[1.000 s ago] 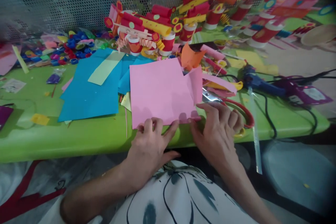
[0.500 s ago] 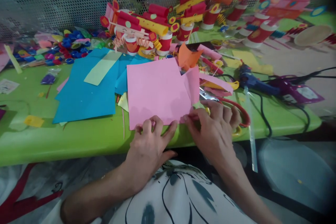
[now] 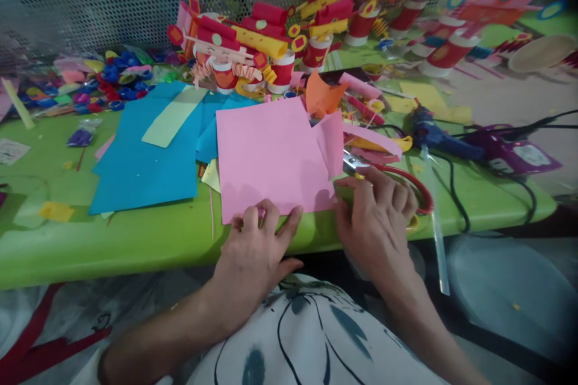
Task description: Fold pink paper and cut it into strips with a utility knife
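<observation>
Along pink paper—left hand arched, right hand perhaps touching

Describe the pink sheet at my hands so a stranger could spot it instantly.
On the green table, find the left hand at the near edge. This hand touches the pink sheet, which lies right of the blue paper. The sheet is broad, unlike the narrow pink strip farther right.

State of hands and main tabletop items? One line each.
Left hand: fingertips on pink sheet's near edge
Right hand: fingers curled, by sheet's near-right corner
Pink sheet: spread out
Scissors: partly hidden, blade opening unclear
Blue sheets: overlapping, pale green strip on top
Glue gun: lying down, heat unknown
</observation>
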{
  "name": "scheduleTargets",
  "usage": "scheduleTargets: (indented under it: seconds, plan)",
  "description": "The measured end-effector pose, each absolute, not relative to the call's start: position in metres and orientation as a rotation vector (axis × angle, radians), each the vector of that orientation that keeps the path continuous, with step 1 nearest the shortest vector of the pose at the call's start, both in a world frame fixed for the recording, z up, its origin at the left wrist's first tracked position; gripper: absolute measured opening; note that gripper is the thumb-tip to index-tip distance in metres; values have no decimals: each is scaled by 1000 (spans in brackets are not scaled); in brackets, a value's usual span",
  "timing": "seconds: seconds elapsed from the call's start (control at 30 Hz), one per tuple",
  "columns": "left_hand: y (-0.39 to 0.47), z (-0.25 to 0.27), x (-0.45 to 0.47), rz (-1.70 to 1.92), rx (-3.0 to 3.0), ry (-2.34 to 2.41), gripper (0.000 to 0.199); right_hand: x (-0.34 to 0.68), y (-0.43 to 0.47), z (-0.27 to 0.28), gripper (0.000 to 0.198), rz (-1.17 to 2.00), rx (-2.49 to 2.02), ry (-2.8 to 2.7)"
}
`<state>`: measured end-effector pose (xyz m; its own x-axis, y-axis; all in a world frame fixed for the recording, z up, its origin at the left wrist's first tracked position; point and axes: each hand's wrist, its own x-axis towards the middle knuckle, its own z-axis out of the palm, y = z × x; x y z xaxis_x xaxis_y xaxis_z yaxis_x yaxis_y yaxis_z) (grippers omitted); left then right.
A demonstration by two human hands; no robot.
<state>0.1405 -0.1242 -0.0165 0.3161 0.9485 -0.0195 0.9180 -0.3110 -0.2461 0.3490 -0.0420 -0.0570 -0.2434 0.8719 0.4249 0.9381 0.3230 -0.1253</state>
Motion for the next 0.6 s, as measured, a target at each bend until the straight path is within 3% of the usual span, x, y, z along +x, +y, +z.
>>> scheduleTargets:
  seconds: [0.23,0.33,0.5,0.6]
  plan:
    - [-124,-18,142,205,-2397,-1755,95,356,-37,-57,31,-226,-1609,-2188]
    - [-124,-18,143,213,-2392,-1776,95,359,-45,-47,24,-233,-1445,-2091]
    - [-122,-19,145,196,-2374,-1746,92,347,-63,-44,36,-104,-1015,-2157]
    - [-123,-21,146,208,-2356,-1750,92,338,-64,-58,33,-34,-983,-2262]
